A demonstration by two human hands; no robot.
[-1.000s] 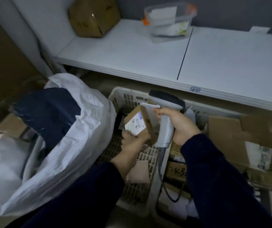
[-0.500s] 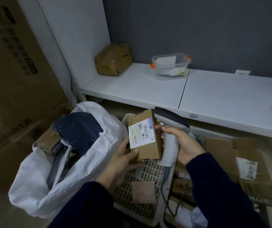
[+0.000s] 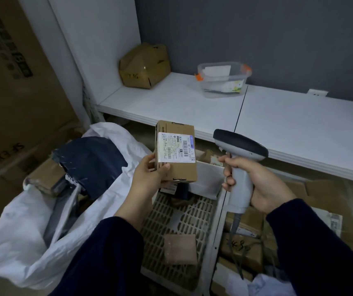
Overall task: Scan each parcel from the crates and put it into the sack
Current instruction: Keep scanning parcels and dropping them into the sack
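left hand (image 3: 149,174) grips parcel (image 3: 176,152) (label up) | right hand (image 3: 259,184) grips scanner (image 3: 240,159)

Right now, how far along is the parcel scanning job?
Done: the sack holds a dark mailer and a brown parcel. In hand: the left hand holds a labelled box, label up, beside the scanner gripped by the right hand. Left: a flat packet in the white crate and cartons to its right.
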